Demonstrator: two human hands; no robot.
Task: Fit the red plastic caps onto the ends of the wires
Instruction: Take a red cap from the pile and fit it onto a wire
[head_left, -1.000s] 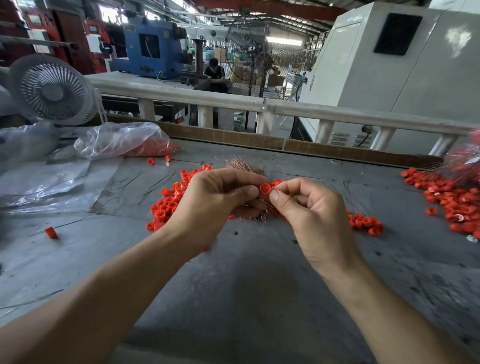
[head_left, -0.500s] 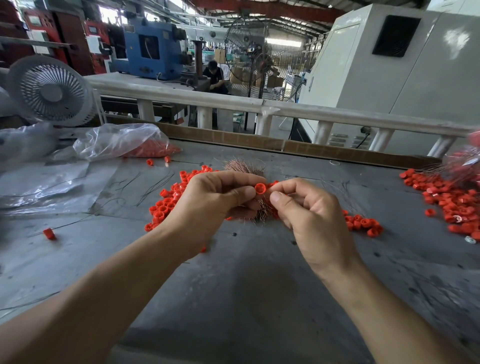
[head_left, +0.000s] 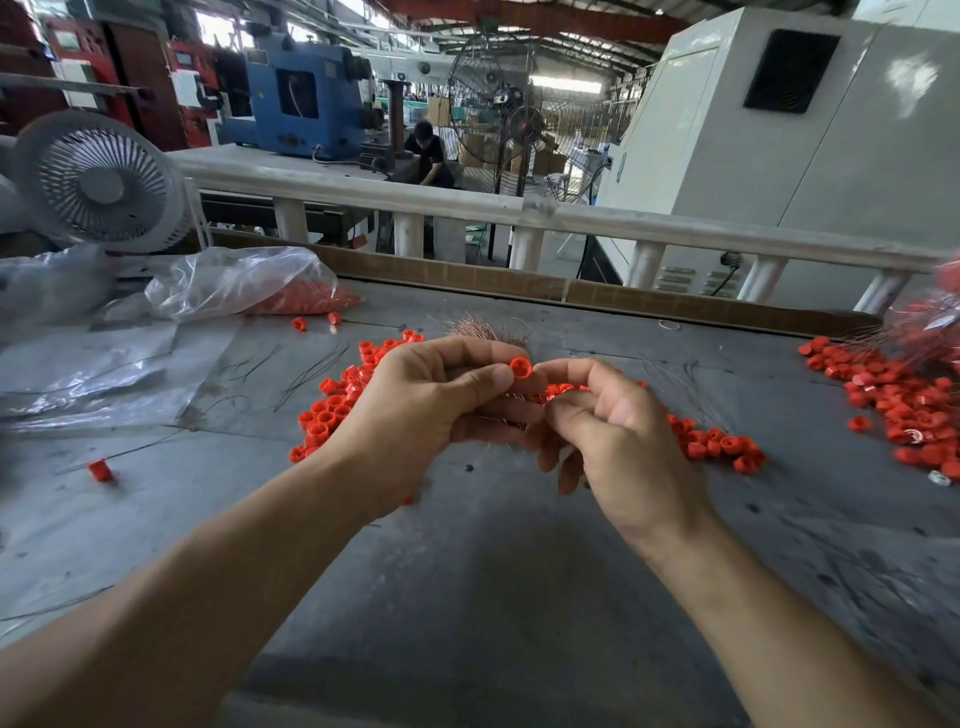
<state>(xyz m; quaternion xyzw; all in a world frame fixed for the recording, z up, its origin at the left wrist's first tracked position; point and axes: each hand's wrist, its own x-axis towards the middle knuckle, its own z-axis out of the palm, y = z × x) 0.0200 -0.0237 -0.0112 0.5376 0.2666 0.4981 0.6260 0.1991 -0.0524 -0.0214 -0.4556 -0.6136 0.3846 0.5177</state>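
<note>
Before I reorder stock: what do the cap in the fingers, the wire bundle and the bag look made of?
Red cap: moulded plastic, matte, uniform colour. Wire bundle: fine, bare coppery metal strands, likely copper. Bag: thin clear plastic film, glossy and crinkled, red caps showing through it.

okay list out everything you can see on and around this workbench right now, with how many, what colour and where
held cap: one, red, pinched between both hands
wires: a bundle, coppery, behind and under the hands
cap pile: many, red, table centre, behind the hands
right pile: many, red, right edge of the table
stray cap: one, red, alone at near left
bag: one, clear, red caps inside, far left
small fan: one, white, far left behind the table
floor fan: one, dark, behind the rail
rail: one, white, along the table's far side
table: one, grey
left hand: grip on the cap
right hand: fingertips at the cap
</note>
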